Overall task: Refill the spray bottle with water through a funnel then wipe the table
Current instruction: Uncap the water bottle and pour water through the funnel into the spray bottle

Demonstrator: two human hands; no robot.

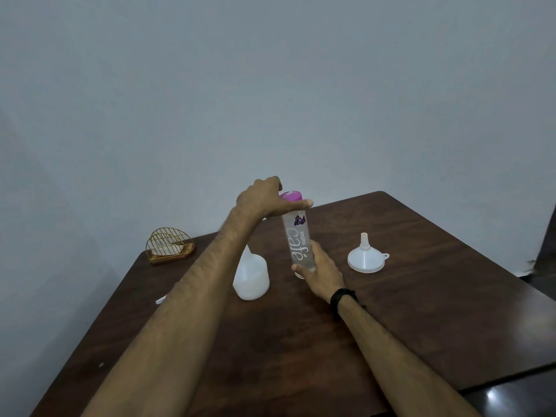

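A tall clear water bottle with "café" printed on it and a purple cap stands upright on the dark wooden table. My left hand grips the bottle at the cap from above. My right hand holds the bottle's base, with a black band on that wrist. Just left of it stands a white translucent spray bottle body, its top partly hidden behind my left forearm. A white funnel rests upside down on the table to the right, spout pointing up.
A gold wire napkin holder on a wooden base stands at the table's far left corner. A small white object lies near the left edge, mostly hidden by my left arm. A grey wall rises behind the table.
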